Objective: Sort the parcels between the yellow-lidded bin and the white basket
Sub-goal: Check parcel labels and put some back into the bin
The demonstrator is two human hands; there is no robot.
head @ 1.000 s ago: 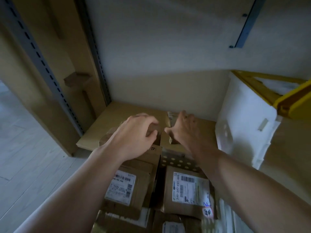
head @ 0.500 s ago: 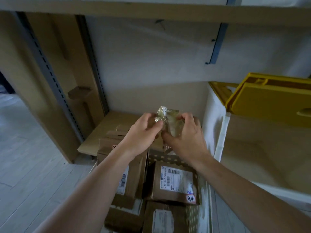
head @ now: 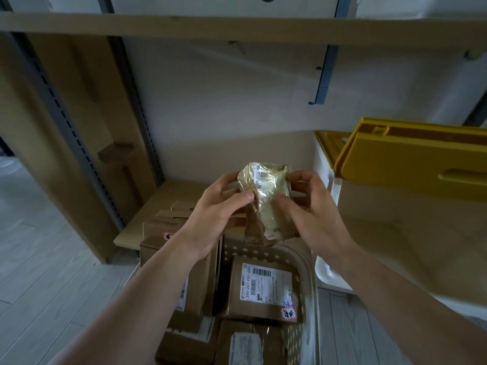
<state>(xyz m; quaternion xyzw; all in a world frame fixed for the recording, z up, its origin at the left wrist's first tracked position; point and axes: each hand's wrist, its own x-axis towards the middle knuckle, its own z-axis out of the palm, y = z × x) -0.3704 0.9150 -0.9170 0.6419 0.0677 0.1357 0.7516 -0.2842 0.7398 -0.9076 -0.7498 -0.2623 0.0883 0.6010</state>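
Gripping a taped parcel (head: 266, 204) from both sides — left hand (head: 221, 209) and right hand (head: 311, 209), fingers curled — above the box-filled basket (head: 307, 262), beside the bin (head: 411, 164).

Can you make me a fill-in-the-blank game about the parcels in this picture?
1. The shiny taped parcel is held by ____ hands.
2. The lid of the bin on the right is coloured ____.
3. The box with the barcode label lies inside the white ____.
4. The left hand and the right hand hold the parcel ____ the basket.

Missing words: two; yellow; basket; above
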